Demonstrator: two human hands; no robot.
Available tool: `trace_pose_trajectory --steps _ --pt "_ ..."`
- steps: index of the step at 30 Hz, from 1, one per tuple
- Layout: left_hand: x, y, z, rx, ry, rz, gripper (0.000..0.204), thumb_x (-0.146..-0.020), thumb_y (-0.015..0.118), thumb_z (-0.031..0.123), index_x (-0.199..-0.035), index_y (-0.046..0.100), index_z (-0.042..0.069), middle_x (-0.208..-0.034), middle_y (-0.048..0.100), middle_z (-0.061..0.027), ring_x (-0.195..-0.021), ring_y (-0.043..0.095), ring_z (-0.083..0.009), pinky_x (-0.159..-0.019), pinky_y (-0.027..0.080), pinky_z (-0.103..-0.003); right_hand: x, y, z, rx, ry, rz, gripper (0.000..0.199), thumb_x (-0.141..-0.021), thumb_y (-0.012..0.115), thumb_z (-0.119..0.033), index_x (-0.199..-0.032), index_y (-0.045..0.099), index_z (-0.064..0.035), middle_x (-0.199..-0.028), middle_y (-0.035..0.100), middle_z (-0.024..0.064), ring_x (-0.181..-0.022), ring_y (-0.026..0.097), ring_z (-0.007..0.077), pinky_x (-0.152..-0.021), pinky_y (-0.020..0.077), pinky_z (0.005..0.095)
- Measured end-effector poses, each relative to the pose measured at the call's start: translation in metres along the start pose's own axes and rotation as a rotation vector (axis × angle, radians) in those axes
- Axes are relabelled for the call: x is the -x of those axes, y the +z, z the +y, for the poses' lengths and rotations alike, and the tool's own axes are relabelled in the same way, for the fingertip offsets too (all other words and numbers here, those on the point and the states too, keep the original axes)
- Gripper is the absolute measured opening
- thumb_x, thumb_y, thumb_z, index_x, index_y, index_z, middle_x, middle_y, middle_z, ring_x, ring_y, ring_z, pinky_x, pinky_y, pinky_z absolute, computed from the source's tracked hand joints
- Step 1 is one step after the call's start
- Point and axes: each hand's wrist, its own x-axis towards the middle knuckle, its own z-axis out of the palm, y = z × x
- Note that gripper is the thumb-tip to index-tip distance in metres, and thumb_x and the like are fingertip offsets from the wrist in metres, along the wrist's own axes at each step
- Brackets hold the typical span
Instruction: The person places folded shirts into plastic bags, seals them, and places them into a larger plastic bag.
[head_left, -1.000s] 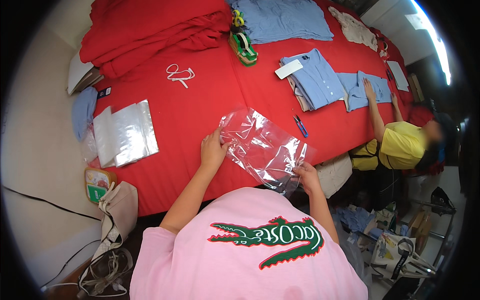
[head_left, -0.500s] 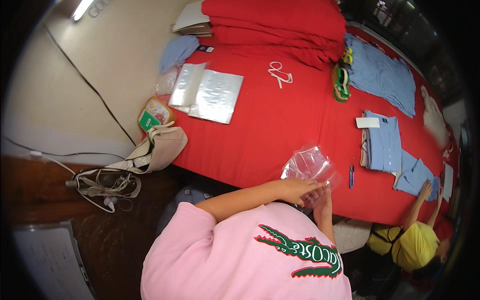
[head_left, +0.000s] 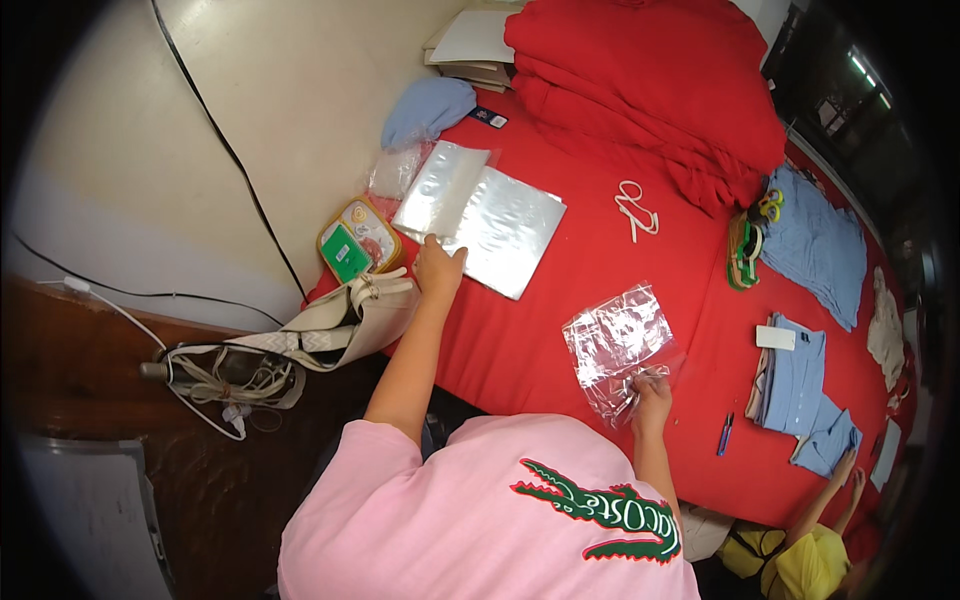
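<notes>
On the red cloth, a stack of clear, shiny plastic bags [head_left: 515, 235] lies flat, with a narrower folded sheet over its left part. My left hand [head_left: 440, 268] rests at the near edge of that stack, thumb and fingers apart and touching the plastic. Closer to my body, my right hand [head_left: 650, 397] pinches the near edge of a crinkled clear plastic bag [head_left: 618, 340]. The bag spreads over the cloth and reflects light; whether it is one bag or more I cannot tell.
A yellow-rimmed box [head_left: 368, 238] and a beige bag [head_left: 370, 322] sit at the left edge. Toward the right lie a tape dispenser [head_left: 742, 252], a blue cutter [head_left: 725, 435] and folded blue garments [head_left: 792, 375]. A person's hands [head_left: 850, 478] touch a blue garment. Red fabric [head_left: 640, 80] is heaped behind.
My left hand has left the crinkled bag and moved to the stack at the left. My right hand still holds the bag. The view has shifted, so the table appears farther right and lower.
</notes>
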Motion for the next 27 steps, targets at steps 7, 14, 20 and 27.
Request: trace_pose_trajectory --steps 7,14,20,27 --pt "-0.036 0.008 -0.004 0.123 -0.151 -0.256 0.083 -0.070 0.093 0.033 -0.132 0.056 -0.008 -0.125 0.070 -0.0247 -0.117 0.067 -0.0362 -0.104 0.046 -0.051 -0.054 0.093 -0.034 0.061 0.117 -0.025 0.019 -0.098 0.067 -0.008 -0.115 0.061 -0.0028 -0.088 0.067 0.0056 -0.071 0.065 0.0143 -0.059 0.0540 0.0297" --pt "-0.012 0.021 0.006 0.759 -0.228 -0.735 0.062 -0.081 0.082 0.009 -0.135 0.058 -0.011 -0.125 0.071 -0.0211 -0.109 0.070 -0.0256 -0.094 0.054 -0.034 -0.110 0.136 -0.048 0.403 -0.010 -0.117 0.018 -0.092 0.079 -0.013 -0.101 0.064 -0.0051 -0.073 0.065 0.0018 -0.057 0.061 0.0104 -0.046 0.0469 0.0245" --pt "0.059 0.031 0.004 1.038 -0.307 -1.000 0.053 -0.087 0.076 0.001 -0.137 0.059 -0.005 -0.128 0.070 -0.0155 -0.117 0.067 -0.0229 -0.103 0.051 -0.035 -0.092 0.133 -0.149 -0.075 -0.014 -0.220 0.016 -0.091 0.069 -0.008 -0.107 0.065 -0.0077 -0.103 0.071 0.0073 -0.092 0.070 0.0215 -0.081 0.0605 0.0411" --pt "0.095 0.058 0.032 1.188 -0.270 -1.153 0.063 -0.095 0.075 0.011 -0.150 0.048 -0.001 -0.143 0.062 -0.0128 -0.130 0.060 -0.0214 -0.113 0.044 -0.037 -0.091 0.122 -0.127 0.293 0.246 -0.364 0.022 -0.090 0.070 0.001 -0.110 0.062 0.0005 -0.088 0.074 0.0127 -0.067 0.071 0.0203 -0.056 0.0569 0.0311"
